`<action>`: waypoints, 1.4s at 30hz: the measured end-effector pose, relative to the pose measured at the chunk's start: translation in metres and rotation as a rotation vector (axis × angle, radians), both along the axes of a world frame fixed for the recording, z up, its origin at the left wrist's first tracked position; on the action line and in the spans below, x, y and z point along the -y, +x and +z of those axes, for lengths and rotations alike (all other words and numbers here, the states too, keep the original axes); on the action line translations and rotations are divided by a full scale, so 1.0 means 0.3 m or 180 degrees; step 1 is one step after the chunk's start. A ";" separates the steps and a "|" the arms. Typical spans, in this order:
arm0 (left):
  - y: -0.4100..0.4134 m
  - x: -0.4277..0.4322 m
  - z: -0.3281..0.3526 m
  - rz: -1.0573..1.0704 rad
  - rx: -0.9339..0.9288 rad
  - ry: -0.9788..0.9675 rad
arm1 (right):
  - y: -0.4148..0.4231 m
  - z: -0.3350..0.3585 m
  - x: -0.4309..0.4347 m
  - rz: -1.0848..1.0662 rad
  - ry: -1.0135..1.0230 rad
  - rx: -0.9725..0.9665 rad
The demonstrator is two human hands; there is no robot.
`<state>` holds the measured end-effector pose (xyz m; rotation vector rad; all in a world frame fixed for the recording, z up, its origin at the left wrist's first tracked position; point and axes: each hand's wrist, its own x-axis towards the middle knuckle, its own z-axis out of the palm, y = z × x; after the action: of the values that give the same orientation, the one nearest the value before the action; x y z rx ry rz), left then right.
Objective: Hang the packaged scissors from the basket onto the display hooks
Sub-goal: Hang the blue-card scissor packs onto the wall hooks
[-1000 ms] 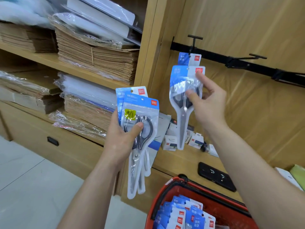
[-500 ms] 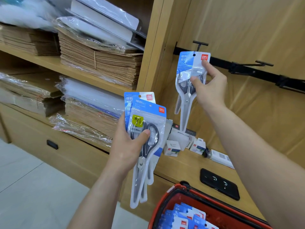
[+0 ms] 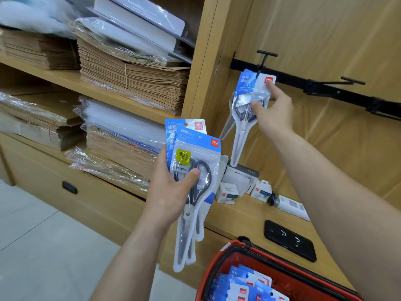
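movement over the last second has been mostly on the right: the right grip point(image 3: 274, 111), pinching a scissors packet point(image 3: 252, 92) between thumb and fingers, has carried it up from mid-height to the left display hook point(image 3: 263, 61) on the black rail point(image 3: 288, 76). the packet's top edge now meets the hook's rod at about the hang hole, so the hanging step looks nearly done, though the hand has not let go. whether the rod has actually passed through the hole cannot be made out; the hook points toward the camera and the card hides its shaft. a second pointed tip splays out behind the packet, so the right grip may hold two, but that is unclear. the left grip point(image 3: 171, 187) has stayed low and in front, thumb pressed across a fan of spare packets point(image 3: 195, 170) it clasps; at least two show, and the exact count is hidden by overlap. the next hook point(image 3: 338, 83) stands bare further right. the red basket point(image 3: 217, 263) is cut off by the frame's bottom edge, with more packets point(image 3: 245, 287) partly visible inside, so plenty of the task remains.
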<state>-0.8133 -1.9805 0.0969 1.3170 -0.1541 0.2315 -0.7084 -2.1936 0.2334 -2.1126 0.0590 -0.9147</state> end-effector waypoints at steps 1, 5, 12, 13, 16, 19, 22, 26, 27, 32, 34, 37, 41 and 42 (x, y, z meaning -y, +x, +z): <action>0.000 0.000 -0.002 0.0005 -0.0002 0.0009 | -0.008 -0.005 0.000 -0.0078 -0.0064 -0.0051; 0.008 0.000 -0.014 0.0069 0.0025 -0.0080 | -0.156 -0.127 -0.049 0.0116 -0.0251 -0.0137; 0.005 0.048 -0.043 0.0158 -0.0008 -0.0144 | -0.410 -0.404 -0.171 0.1624 0.0579 -0.1012; 0.001 0.057 -0.045 0.0155 -0.0011 -0.0170 | -0.406 -0.421 -0.177 0.1568 0.0577 -0.0978; -0.006 0.078 -0.051 0.0126 -0.0022 -0.0244 | -0.395 -0.436 -0.185 0.1494 0.0773 -0.0977; -0.005 0.081 -0.049 0.0067 -0.0003 -0.0261 | -0.389 -0.439 -0.182 0.1487 0.0927 -0.1024; 0.007 0.077 -0.051 -0.0163 -0.0120 -0.0493 | -0.385 -0.442 -0.170 0.1453 0.1187 -0.0963; 0.017 0.075 -0.063 -0.0489 -0.0203 -0.0575 | -0.385 -0.443 -0.154 0.1422 0.1463 -0.0950; 0.018 0.074 -0.067 -0.0479 -0.0181 -0.0497 | -0.385 -0.444 -0.152 0.1427 0.1452 -0.0945; 0.012 0.072 -0.080 -0.0174 0.0065 0.0034 | -0.376 -0.433 -0.155 0.1348 0.1464 -0.0850; 0.005 0.074 -0.078 -0.0124 0.0078 0.0042 | -0.367 -0.419 -0.155 0.1248 0.1538 -0.0748; 0.004 0.071 -0.079 -0.0150 0.0157 0.0095 | -0.356 -0.410 -0.147 0.1092 0.1500 -0.0607; 0.010 0.053 -0.084 -0.0338 0.0155 0.0209 | -0.359 -0.399 -0.138 0.1049 0.1367 -0.0491; 0.011 0.048 -0.082 -0.0359 0.0144 0.0232 | -0.360 -0.391 -0.136 0.1009 0.1333 -0.0450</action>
<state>-0.8099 -1.9949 0.0722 1.3714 -0.2765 0.1610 -0.8164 -2.1529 0.1159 -1.7284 -0.0117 -0.5112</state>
